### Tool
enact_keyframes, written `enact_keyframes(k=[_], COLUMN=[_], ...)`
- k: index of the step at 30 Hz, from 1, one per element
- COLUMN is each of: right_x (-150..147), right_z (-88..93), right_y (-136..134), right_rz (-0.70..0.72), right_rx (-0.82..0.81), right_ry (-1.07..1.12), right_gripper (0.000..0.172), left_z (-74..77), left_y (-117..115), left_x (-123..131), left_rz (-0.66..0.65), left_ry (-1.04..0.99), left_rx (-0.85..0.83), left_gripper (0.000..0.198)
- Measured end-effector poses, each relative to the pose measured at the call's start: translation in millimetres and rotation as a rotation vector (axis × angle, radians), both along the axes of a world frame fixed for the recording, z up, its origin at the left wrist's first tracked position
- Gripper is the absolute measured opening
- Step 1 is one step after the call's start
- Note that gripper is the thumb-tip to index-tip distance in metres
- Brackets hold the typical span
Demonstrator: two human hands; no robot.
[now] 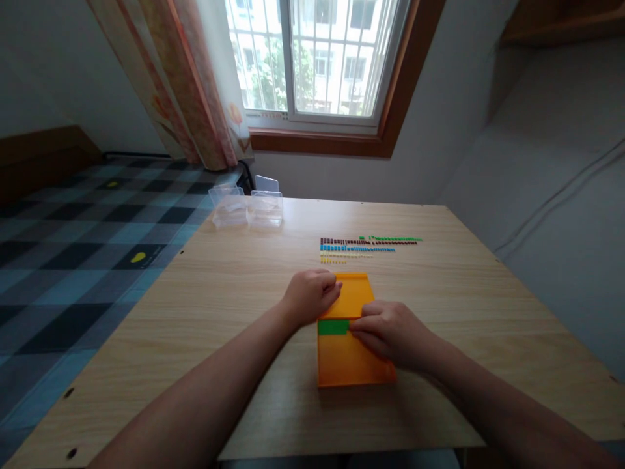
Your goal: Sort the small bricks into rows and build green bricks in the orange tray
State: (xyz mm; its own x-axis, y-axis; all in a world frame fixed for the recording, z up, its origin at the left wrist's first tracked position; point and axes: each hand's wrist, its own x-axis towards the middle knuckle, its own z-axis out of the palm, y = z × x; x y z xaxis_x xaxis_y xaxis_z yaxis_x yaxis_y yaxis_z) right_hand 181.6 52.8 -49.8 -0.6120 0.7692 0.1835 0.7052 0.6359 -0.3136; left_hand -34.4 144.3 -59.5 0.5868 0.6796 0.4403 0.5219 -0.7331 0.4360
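An orange plastic box (346, 374) lies on the table in front of me, split by a ridge into a far and a near section. Along the top of the near section runs a green strip (333, 327) against the left wall; single pieces in it are too small to tell apart. My left hand (312, 296) is closed at the far section's left edge, fingers curled over it. My right hand (390, 331) reaches over the right side, with thumb and fingers pinched at the right end of the green strip. Whatever sits between those fingertips is hidden.
Beyond the box, rows of tiny pieces lie on the wooden table (219, 286): green (398, 239), dark brown (344, 241), blue (356, 249) and yellow (332, 262). Clear plastic containers (266, 210) with raised lids stand at the back left. A checked bed (63, 273) adjoins the left edge.
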Motion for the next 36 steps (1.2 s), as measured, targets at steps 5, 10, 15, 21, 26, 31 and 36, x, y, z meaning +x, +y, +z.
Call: enact_keyframes(k=[5,10,15,21,26,31,36], right_x=[0,0,-1,-3,-1,-2,-3], right_z=[0.0,1.2,3.4,1.9,0.5,2.4,3.7], right_y=[-1,-1,-1,-1,-2,-1,0], right_rz=[-0.01,0.001,0.0,-0.001,-0.004,-0.003,0.001], right_rx=[-0.004,-0.004,0.014,0.029,0.015,-0.001,0.011], right_ry=[0.0,-0.009,-0.035,-0.065,-0.055,-0.071,-0.081], right_gripper=[0.025,0.025,0.023,0.023,0.023,0.019,0.019], left_z=[2.4,4.1,7.2,29.0,45.6,46.5,42.6], left_y=[-5,-8,-9,-18,-26,-29,-30], left_x=[1,0,-1,-5,-6,-2,1], left_rz=[-0.009,-0.023,-0.035,-0.201,-0.253,-0.249,-0.26], left_ry=[-0.016,-0.014,0.042,0.374,0.566,0.637,0.688], left_rx=[-0.002,0.008,0.054,0.084,0.035,-0.002,-0.027], left_gripper=[0.04,0.039,0.038,0.03,0.035,0.037,0.033])
